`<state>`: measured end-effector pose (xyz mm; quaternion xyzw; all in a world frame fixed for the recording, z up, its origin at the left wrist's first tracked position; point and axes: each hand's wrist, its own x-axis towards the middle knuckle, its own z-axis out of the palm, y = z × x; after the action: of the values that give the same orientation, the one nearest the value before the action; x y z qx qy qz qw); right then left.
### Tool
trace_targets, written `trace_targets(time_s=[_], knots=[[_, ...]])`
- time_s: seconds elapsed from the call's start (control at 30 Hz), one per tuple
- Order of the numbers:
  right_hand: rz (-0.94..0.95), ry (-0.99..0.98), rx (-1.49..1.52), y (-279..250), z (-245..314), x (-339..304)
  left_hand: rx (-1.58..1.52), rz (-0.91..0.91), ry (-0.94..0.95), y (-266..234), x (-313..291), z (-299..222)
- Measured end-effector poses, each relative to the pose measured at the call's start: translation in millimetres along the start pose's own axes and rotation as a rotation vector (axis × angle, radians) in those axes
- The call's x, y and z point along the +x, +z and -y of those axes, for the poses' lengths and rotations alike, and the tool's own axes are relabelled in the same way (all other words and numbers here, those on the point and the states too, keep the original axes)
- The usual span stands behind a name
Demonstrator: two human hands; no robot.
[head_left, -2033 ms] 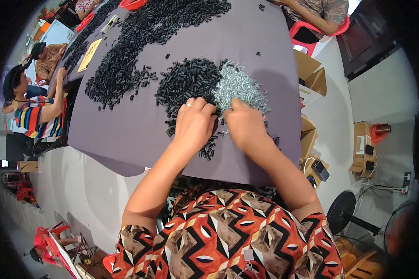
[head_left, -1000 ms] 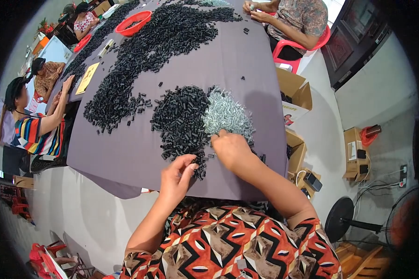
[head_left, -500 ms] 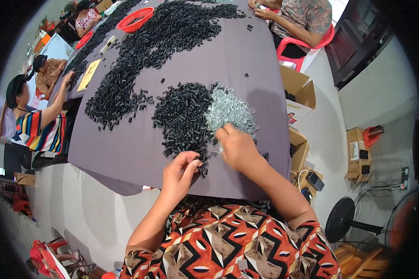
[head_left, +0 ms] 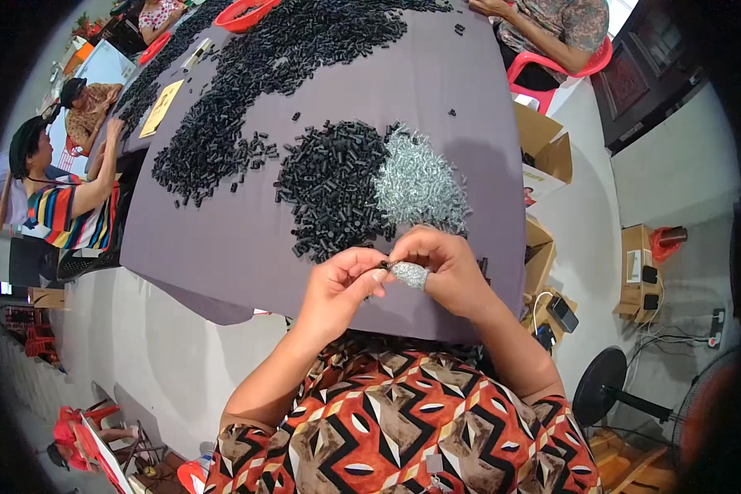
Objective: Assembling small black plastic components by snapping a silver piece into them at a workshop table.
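My left hand pinches a small black plastic piece between thumb and fingertips, above the table's near edge. Against it, tip to tip, my right hand is closed in a pinch; whatever its fingertips hold is too small to make out. A silvery, speckled covering shows at the right hand, seemingly around the thumb. Just beyond the hands lies a heap of short black tubes. Touching its right side is a heap of small shiny silver-clear pieces.
A larger spread of black pieces covers the far left of the grey tablecloth. Beyond are a red basin and a yellow card. Other people sit around the table. Open cardboard boxes stand along the right edge, near a fan.
My right hand has come back from the silver-clear heap to meet my left hand. The fingertips now touch at the black piece. The whole view has shifted slightly.
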<state>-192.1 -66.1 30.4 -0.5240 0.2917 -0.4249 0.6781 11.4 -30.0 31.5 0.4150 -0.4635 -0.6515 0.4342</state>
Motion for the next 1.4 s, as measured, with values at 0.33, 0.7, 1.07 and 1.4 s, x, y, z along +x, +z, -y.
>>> trace_targets(time_s=[0.33, 0.7, 1.07, 1.4], knots=[[0.026, 0.025, -0.231, -6, -3, -6, 0.019, 0.042, -0.035, 0, -3, 6], [0.045, -0.302, -0.73, 17, 0, -24, -0.229, -0.028, -0.215, -5, -15, 14], [-0.315, -0.148, -0.975, -35, 36, -17, -0.082, -0.067, -0.05, -16, -37, 31], [0.002, -0.323, -1.336, -15, 0, -4, 0.074, -0.131, -0.002, -16, -40, 41]])
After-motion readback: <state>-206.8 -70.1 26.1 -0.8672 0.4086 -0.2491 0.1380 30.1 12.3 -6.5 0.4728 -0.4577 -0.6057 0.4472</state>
